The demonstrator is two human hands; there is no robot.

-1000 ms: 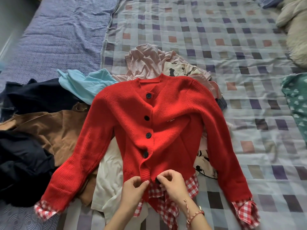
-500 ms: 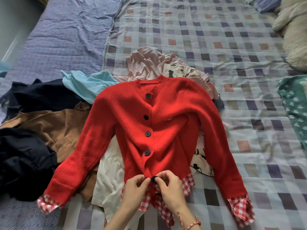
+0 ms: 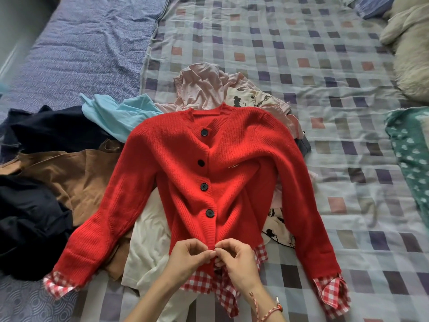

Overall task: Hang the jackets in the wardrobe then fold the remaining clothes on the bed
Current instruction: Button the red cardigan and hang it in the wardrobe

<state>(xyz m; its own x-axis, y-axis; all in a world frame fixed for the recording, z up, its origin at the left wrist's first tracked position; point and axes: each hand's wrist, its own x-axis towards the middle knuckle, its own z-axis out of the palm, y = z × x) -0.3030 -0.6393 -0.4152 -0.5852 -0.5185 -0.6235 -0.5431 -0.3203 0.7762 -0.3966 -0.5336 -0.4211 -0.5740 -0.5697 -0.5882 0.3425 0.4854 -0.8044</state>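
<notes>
My left hand (image 3: 188, 256) and right hand (image 3: 236, 259) meet at 6 o'clock in my view. Their fingertips touch, and both pinch the lower end of the button band of the red cardigan (image 3: 232, 173). The cardigan lies face up on the bed (image 3: 325, 66), on top of other clothes. It extends from my hands toward 12 o'clock, with its sleeves spread to 7 and 5 o'clock. Its checked hem (image 3: 204, 282) shows under my wrists. A brown garment (image 3: 76, 177) lies at 9 o'clock.
</notes>
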